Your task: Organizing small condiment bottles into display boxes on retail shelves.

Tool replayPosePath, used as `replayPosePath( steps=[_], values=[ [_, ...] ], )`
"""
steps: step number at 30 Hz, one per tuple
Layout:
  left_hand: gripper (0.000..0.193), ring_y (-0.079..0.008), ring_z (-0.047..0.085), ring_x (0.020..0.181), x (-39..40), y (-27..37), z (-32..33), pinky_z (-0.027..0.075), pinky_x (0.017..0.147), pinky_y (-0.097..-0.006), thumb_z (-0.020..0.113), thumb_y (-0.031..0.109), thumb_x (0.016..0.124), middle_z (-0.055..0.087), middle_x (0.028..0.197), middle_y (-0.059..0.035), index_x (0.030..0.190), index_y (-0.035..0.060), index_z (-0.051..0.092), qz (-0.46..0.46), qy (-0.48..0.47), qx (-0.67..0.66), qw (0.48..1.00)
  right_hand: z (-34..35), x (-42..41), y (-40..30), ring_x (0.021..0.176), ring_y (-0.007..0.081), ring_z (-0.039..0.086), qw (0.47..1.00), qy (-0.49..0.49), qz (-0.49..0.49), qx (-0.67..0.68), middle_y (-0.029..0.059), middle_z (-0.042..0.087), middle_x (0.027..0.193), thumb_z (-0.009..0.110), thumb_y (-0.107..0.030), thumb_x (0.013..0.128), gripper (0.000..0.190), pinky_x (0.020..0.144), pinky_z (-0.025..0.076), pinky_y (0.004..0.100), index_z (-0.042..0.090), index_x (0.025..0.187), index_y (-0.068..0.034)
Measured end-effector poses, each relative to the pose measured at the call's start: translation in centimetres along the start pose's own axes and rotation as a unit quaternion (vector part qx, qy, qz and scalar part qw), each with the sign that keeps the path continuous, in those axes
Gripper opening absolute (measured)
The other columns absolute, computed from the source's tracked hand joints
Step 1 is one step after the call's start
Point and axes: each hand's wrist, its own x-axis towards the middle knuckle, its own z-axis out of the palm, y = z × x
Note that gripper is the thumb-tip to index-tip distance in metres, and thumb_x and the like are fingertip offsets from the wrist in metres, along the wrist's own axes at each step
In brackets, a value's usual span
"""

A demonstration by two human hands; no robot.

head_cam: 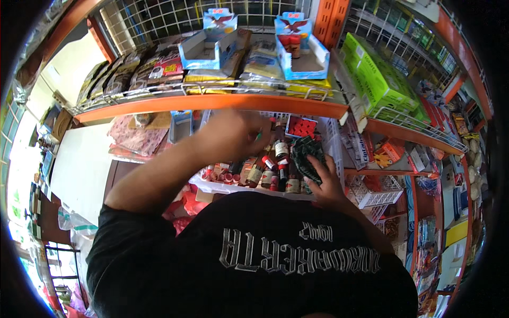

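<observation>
A white plastic crate (336, 137) in front of me holds many small glass bottles (281, 148) with red caps and pale labels. Some stand, others lean or lie. Inside it, at the far side, a small blue-edged box (302, 127) is packed with red-capped items. My left hand (232, 137) is raised over the crate with its fingers curled; it is blurred, and whether anything is in it is hidden. At the crate's right part, my right hand (327, 179) grips a crumpled dark green checked cloth (306, 155) above the bottles.
An orange shelf edge (214, 102) crosses above the crate. On that shelf stand two blue cardboard display boxes (203, 63), the right one with red-capped bottles (293, 45), beside packets (139, 73). Green cartons (377, 77) lie at right. Pink patterned packets (137, 133) lie left.
</observation>
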Motion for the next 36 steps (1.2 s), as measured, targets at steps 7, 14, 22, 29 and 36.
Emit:
replayPosePath(
  steps=[7,14,22,29,36],
  values=[
    [0.018,-0.0333,0.069,0.095,-6.9,-15.4,13.6,0.055,0.079,-0.0428,0.064,0.013,0.083,0.07,0.098,-0.0163,0.098,0.0062,0.07,-0.183,-0.274,0.159,0.931,1.1,1.5,-1.5,0.128,0.0403,0.044,0.999,-0.018,-0.013,-0.022,0.0213,0.037,0.14,0.065,-0.008,0.088,0.056,0.107,0.036,0.0441,0.047,0.141,-0.012],
    [0.027,-0.0298,0.07,0.096,-5.7,-13.4,15.8,0.056,0.082,-0.0411,0.067,0.018,0.084,0.071,0.098,-0.0163,0.106,0.004,0.07,-0.246,-0.223,0.21,0.92,2.6,2.5,-2.6,0.129,0.0411,0.043,0.997,-0.024,-0.051,-0.052,0.024,0.036,0.139,0.065,-0.008,0.089,0.055,0.108,0.036,0.0424,0.047,0.141,-0.011],
    [0.033,-0.0261,0.068,0.094,-3.9,-8.9,8.9,0.056,0.082,-0.038,0.064,0.022,0.092,0.065,0.112,-0.014,0.12,0.004,0.063,-0.282,-0.081,-0.261,0.92,2.8,3.3,-3.7,0.127,0.0451,0.042,0.995,0.077,-0.057,0.009,0.0266,0.034,0.141,0.071,-0.009,0.084,0.065,0.106,0.037,0.048,0.046,0.143,-0.021],
    [0.039,-0.0174,0.066,0.093,-5.2,-5.9,11.0,0.053,0.079,-0.0277,0.063,0.011,0.095,0.066,0.108,-0.0083,0.132,0.0048,0.053,-0.148,-0.094,-0.773,0.61,2.6,4.6,-5.6,0.107,0.0371,0.061,0.937,0.017,-0.32,-0.141,0.0248,0.039,0.136,0.072,-0.003,0.077,0.074,0.085,0.054,0.0413,0.05,0.141,-0.034],
    [0.047,-0.0214,0.065,0.101,-4.4,-3.6,9.3,0.056,0.081,-0.0343,0.055,0.007,0.098,0.061,0.124,-0.0123,0.142,0.0066,0.042,-0.155,-0.101,-0.763,0.62,0.8,2.9,-4.6,0.119,0.0445,0.051,0.956,0.036,-0.251,-0.15,0.0244,0.038,0.136,0.073,-0.004,0.074,0.077,0.095,0.049,0.0455,0.049,0.142,-0.03]
  ],
)
